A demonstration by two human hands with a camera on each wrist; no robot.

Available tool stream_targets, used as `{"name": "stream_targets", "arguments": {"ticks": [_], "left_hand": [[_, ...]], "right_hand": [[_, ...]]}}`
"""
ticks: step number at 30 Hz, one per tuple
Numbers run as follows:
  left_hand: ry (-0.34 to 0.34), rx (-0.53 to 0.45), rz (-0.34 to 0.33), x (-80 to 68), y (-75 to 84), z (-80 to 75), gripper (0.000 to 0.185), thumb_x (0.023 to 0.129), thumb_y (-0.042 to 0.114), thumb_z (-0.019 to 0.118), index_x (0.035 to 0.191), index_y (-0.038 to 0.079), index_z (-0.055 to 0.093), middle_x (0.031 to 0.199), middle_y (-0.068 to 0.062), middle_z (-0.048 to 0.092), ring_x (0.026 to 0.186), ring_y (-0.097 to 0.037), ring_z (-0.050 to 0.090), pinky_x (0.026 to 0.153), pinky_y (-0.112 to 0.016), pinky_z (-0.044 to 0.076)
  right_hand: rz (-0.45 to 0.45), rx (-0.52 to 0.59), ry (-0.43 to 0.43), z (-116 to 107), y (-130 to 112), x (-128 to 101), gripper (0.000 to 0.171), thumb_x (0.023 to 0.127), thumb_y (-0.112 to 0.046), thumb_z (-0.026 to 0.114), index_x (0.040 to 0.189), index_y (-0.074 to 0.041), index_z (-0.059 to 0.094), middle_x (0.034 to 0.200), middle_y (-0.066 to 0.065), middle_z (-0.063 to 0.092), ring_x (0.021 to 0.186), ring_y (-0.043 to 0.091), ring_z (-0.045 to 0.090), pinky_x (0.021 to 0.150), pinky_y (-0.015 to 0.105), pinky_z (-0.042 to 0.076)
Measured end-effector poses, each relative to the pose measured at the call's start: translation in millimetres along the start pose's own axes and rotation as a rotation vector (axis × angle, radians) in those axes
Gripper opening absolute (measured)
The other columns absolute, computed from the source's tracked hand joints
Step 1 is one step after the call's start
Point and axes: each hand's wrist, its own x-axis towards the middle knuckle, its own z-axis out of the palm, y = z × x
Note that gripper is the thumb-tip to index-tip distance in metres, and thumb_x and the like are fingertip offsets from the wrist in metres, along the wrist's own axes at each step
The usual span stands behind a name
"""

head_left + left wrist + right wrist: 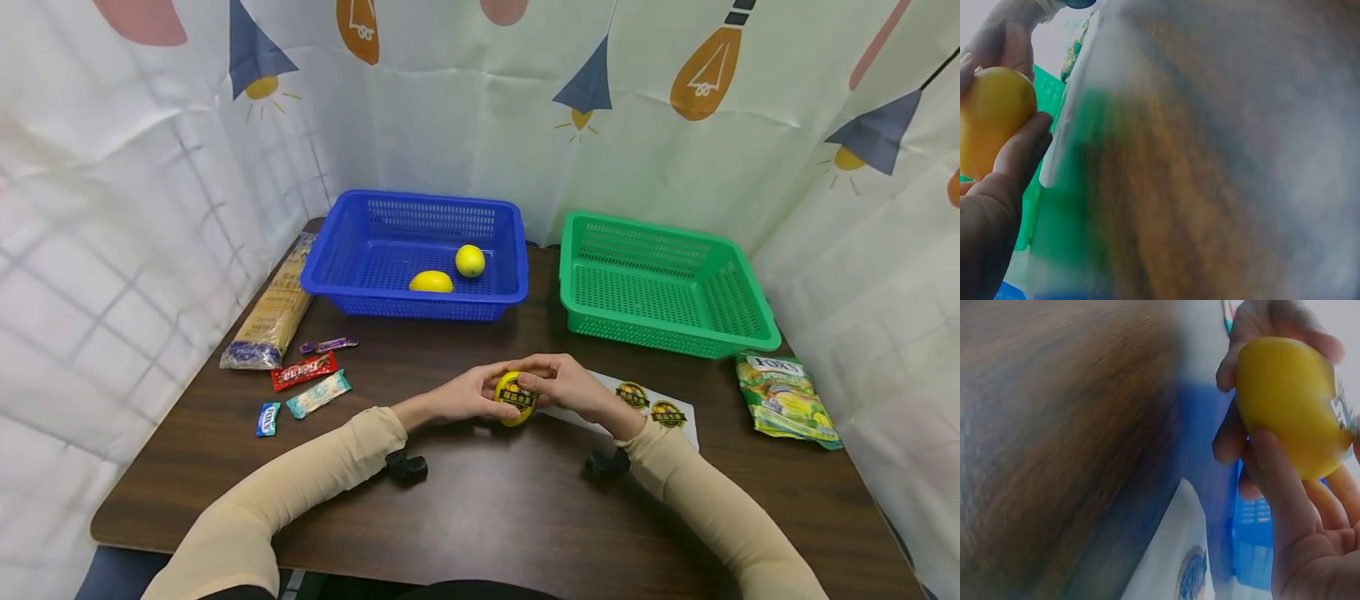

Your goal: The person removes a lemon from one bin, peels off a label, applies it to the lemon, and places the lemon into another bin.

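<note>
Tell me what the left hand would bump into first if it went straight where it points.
Probably the right hand, across the yellow fruit both hold; exact depth is unclear.

L arm (300, 487) & R arm (712, 500) reach fwd from the bottom of the head view, elbows out, beige sleeves (367, 437) covering both to approx. the wrists, & they angle in so the 2 hands face each other nr ctr. L hand (467, 393) grips w/ fingers curled & L thumb (501, 409) on the near side. R hand (566, 385) arches in opp., also gripping, knuckles up, R thumb (534, 382) pressing in, its fingertips right by the L ones.
</note>
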Motion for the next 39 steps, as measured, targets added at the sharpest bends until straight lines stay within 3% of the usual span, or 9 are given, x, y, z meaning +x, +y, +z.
{"name": "stream_targets", "arguments": {"ticks": [6, 11, 16, 19, 27, 33, 36, 39], "left_hand": [[0.003, 0.018, -0.029, -1.7, 9.3, -5.2, 0.074, 0.093, 0.018, 0.069, 0.155, 0.011, 0.029, 0.133, -0.022, 0.059, 0.104, -0.018, 0.067, 0.082, -0.033, 0.060], [0.060, 0.060, -0.028, -5.9, 28.9, -18.6, 0.069, 0.091, 0.019, 0.070, 0.150, 0.008, 0.036, 0.129, -0.021, 0.060, 0.102, -0.016, 0.067, 0.084, -0.035, 0.060], [0.135, 0.054, 0.010, -11.0, 60.8, -40.2, 0.063, 0.089, 0.012, 0.071, 0.142, 0.002, 0.040, 0.129, -0.026, 0.061, 0.098, -0.016, 0.069, 0.084, -0.032, 0.061], [0.178, 0.056, 0.015, -12.1, 83.1, -56.0, 0.061, 0.089, 0.009, 0.070, 0.141, 0.004, 0.038, 0.130, -0.023, 0.062, 0.100, -0.017, 0.070, 0.084, -0.032, 0.061], [0.307, 0.094, 0.052, -9.2, 126.3, -99.2, 0.057, 0.091, 0.011, 0.068, 0.141, 0.009, 0.041, 0.130, -0.020, 0.063, 0.104, -0.018, 0.070, 0.087, -0.035, 0.061], [0.406, -0.009, 0.046, -5.9, 135.8, -122.2, 0.051, 0.096, 0.012, 0.061, 0.143, 0.011, 0.041, 0.133, -0.014, 0.056, 0.111, -0.019, 0.064, 0.089, -0.028, 0.060], [0.424, -0.029, 0.044, -4.6, 135.6, -124.1, 0.051, 0.097, 0.012, 0.061, 0.143, 0.011, 0.041, 0.134, -0.012, 0.055, 0.113, -0.020, 0.062, 0.090, -0.027, 0.060], [0.420, -0.013, 0.050, -1.9, 138.2, -121.2, 0.050, 0.097, 0.014, 0.062, 0.142, 0.011, 0.041, 0.134, -0.012, 0.056, 0.115, -0.020, 0.062, 0.096, -0.033, 0.059]], "right_hand": [[-0.046, -0.132, 0.034, -4.5, -10.2, 0.6, 0.040, 0.100, -0.037, 0.058, 0.131, -0.012, 0.062, 0.128, 0.016, 0.068, 0.099, 0.018, 0.070, 0.078, 0.045, 0.063], [-0.047, -0.099, 0.133, -11.5, -25.6, 2.5, 0.048, 0.103, -0.044, 0.050, 0.131, -0.006, 0.060, 0.125, 0.020, 0.068, 0.099, 0.028, 0.073, 0.086, 0.051, 0.061], [-0.076, -0.035, 0.233, -23.7, -39.6, 12.1, 0.051, 0.103, -0.041, 0.051, 0.134, -0.001, 0.055, 0.130, 0.025, 0.064, 0.114, 0.040, 0.067, 0.097, 0.053, 0.056], [-0.085, -0.023, 0.296, -29.4, -48.4, 21.9, 0.052, 0.101, -0.038, 0.056, 0.138, -0.001, 0.053, 0.134, 0.024, 0.062, 0.119, 0.039, 0.065, 0.098, 0.045, 0.056], [-0.032, -0.108, 0.474, -35.5, -58.3, 50.4, 0.058, 0.099, -0.033, 0.060, 0.144, 0.001, 0.048, 0.125, 0.021, 0.069, 0.106, 0.033, 0.072, 0.095, 0.043, 0.057], [0.009, -0.113, 0.522, -37.1, -53.6, 64.0, 0.058, 0.097, -0.033, 0.063, 0.142, 0.003, 0.050, 0.123, 0.023, 0.069, 0.102, 0.036, 0.073, 0.089, 0.041, 0.060], [0.010, -0.082, 0.521, -36.5, -51.9, 66.6, 0.058, 0.097, -0.031, 0.064, 0.142, 0.003, 0.050, 0.122, 0.024, 0.070, 0.101, 0.035, 0.073, 0.087, 0.039, 0.060], [0.004, -0.088, 0.517, -36.9, -52.8, 66.8, 0.057, 0.096, -0.032, 0.065, 0.141, 0.002, 0.051, 0.120, 0.022, 0.071, 0.092, 0.027, 0.077, 0.084, 0.036, 0.061]]}}
